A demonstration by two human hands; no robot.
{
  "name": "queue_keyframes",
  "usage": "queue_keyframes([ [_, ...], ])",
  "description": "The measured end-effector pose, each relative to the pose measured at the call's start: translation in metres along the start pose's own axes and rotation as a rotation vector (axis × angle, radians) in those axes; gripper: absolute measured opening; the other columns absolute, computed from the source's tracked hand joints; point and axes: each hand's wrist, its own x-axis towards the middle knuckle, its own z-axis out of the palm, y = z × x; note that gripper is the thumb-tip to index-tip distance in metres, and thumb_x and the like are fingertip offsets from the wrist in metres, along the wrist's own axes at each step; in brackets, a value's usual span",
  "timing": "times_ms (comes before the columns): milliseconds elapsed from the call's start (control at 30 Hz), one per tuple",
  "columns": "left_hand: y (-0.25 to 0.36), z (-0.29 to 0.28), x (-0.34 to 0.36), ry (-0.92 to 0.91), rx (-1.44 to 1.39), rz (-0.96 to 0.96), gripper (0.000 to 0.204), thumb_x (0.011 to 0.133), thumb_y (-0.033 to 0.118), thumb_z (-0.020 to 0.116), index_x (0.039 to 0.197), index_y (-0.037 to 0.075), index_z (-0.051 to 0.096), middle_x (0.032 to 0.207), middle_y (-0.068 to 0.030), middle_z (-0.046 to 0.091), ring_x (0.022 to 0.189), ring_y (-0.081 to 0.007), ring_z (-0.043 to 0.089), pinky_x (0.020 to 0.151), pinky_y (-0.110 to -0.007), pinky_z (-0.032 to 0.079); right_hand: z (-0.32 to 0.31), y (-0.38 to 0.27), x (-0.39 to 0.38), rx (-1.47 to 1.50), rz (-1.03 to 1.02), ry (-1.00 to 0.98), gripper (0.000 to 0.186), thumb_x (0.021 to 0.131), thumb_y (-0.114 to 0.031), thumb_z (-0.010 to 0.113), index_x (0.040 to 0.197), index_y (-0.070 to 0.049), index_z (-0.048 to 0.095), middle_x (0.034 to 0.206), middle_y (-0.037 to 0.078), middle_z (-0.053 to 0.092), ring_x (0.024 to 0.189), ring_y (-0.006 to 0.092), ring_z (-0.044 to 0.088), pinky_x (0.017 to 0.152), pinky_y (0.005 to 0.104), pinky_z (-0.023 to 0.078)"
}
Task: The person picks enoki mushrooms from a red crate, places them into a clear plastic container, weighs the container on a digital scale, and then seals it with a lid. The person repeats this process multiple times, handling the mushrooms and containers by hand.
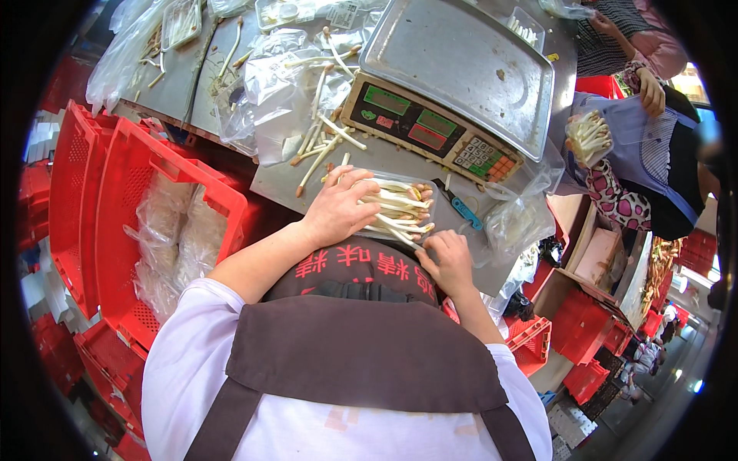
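Note:
A clear plastic tray (434, 201) packed with long pale stems (396, 201) with brownish ends lies at the table's near edge, right in front of me. My left hand (342, 206) reaches over its left side, fingers curled on the stems. At the near right corner, my right hand (447, 257) has thumb and fingertips closed at the end of one stem that slants out of the tray. Part of the tray is hidden under my left hand. Just right of it lies a blue-handled cutter (466, 213).
A digital scale (457, 69) stands beyond the tray. Loose stems (315, 146) and plastic bags (277, 92) cover the table's left part. Red crates (127, 223) holding bagged goods stand at left. At right, another person (653, 146) holds a packed bundle of stems (590, 138).

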Motion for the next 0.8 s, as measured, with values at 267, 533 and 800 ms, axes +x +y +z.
queue_keyframes([
  [267, 0.0, -0.006, 0.002, 0.086, -0.026, -0.024, 0.011, 0.073, 0.016, 0.069, 0.082, 0.013, 0.064, 0.103, -0.0008, 0.057, 0.112, -0.0229, 0.049, 0.099, -0.046, 0.032, -0.002, -0.014, 0.039, 0.002, -0.108, 0.148, 0.015, 0.071, -0.013, 0.07, 0.076, -0.009, 0.057, 0.079, 0.004, 0.051, 0.076, 0.0236, 0.05, 0.067, 0.0345, 0.037],
  [533, -0.002, -0.007, 0.001, 0.094, -0.045, -0.12, 0.044, 0.073, 0.019, 0.07, 0.113, 0.009, 0.055, 0.126, -0.012, 0.046, 0.124, -0.0316, 0.039, 0.105, -0.048, 0.027, 0.007, -0.003, 0.041, 0.192, 0.07, 0.352, 0.047, 0.068, -0.03, 0.075, 0.107, -0.009, 0.058, 0.111, 0.012, 0.052, 0.104, 0.0309, 0.048, 0.088, 0.0423, 0.038],
  [800, 0.002, -0.011, 0.0, -0.067, 0.04, -0.217, 0.071, 0.079, 0.036, 0.066, 0.135, 0.005, 0.036, 0.146, -0.0172, 0.027, 0.137, -0.0333, 0.024, 0.111, -0.051, 0.016, 0.029, 0.005, 0.031, 0.049, 0.014, 0.25, 0.071, 0.08, -0.041, 0.063, 0.135, -0.003, 0.04, 0.145, 0.019, 0.03, 0.136, 0.0371, 0.024, 0.108, 0.0554, 0.017],
])
